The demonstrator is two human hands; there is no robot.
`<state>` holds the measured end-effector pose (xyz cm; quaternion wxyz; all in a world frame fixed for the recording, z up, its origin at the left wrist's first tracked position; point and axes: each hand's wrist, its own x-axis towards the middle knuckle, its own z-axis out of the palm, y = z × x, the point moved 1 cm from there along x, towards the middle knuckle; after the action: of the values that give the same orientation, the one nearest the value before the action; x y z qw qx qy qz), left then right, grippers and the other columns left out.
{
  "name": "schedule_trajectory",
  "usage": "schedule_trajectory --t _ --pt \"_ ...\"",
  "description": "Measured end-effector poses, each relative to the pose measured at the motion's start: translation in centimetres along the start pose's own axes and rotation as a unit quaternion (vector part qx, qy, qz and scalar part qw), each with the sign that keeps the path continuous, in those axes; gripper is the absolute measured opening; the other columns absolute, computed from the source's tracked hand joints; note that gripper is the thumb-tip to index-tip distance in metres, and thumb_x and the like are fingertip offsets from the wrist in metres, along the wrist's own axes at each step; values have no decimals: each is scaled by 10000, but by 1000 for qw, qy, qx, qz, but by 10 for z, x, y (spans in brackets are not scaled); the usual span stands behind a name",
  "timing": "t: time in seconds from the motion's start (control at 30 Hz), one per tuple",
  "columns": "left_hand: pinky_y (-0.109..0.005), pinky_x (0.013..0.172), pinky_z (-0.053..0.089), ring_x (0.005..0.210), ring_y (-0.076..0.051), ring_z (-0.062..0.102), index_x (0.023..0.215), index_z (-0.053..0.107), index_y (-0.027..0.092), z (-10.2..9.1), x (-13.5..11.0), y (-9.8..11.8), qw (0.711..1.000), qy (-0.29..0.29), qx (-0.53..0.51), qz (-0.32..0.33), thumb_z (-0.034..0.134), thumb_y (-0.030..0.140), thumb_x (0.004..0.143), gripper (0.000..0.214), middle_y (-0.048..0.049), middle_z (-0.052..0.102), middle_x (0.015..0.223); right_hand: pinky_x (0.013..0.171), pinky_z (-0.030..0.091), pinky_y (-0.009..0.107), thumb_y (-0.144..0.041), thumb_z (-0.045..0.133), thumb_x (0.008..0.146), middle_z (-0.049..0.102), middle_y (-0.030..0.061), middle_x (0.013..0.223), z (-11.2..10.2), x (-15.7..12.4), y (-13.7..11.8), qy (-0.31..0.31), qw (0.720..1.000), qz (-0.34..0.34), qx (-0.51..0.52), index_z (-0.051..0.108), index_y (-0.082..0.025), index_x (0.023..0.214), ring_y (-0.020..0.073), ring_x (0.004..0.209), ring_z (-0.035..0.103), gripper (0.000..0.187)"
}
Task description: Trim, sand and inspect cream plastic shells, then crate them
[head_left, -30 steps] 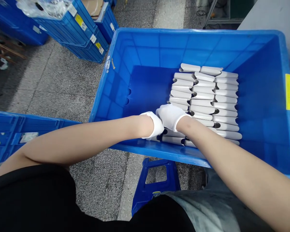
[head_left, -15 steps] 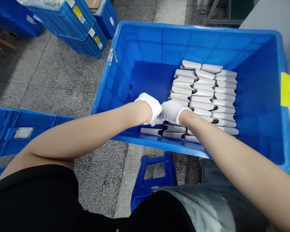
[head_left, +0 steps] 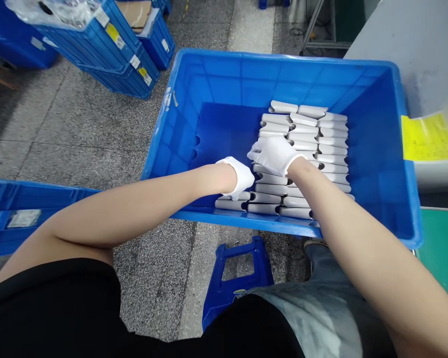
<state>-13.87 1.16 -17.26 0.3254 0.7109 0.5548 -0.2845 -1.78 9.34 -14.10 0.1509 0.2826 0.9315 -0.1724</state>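
White, rounded tube-like pieces [head_left: 301, 129] with curved notches at their ends lie in rows inside a large blue plastic bin [head_left: 280, 226]. My right hand [head_left: 274, 153], in a white glove, is above the left part of these rows. Its fingers are loosely bent, their tips slightly apart, and no piece shows in them. Close by on the left is my left hand [head_left: 242, 176], also gloved, low over the front-left pieces. Its fingers point down and away, hidden behind the glove's back and cuff, so any hold there cannot be seen.
Blue crates [head_left: 112, 54] are stacked on the floor beyond the bin's left side, and another blue crate [head_left: 52, 209] is at the left. A blue stool [head_left: 239, 273] stands before the bin. A yellow paper [head_left: 427, 139] hangs on the bin's right rim.
My right hand has moved up and away from my left hand, exposing more front pieces. My left hand stays low over the front-left pieces. The view has shifted slightly.
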Motion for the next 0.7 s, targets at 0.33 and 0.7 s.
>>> schedule_trajectory --t 0.33,0.7 --pt "-414 880 483 853 -301 683 737 813 186 -29 -39 8 998 -44 53 17 684 725 765 555 -143 735 786 721 389 308 -396 405 1079 744 95 910 -35 -67 5 228 961 147 56 748 -163 981 217 831 624 426" --pt "-338 941 478 893 -260 712 919 812 146 -37 -25 -14 988 50 -140 27 605 744 830 639 -126 810 906 818 606 319 -349 577 1049 815 39 1023 164 -342 -130 440 816 259 272 799 -246 971 205 896 772 257"
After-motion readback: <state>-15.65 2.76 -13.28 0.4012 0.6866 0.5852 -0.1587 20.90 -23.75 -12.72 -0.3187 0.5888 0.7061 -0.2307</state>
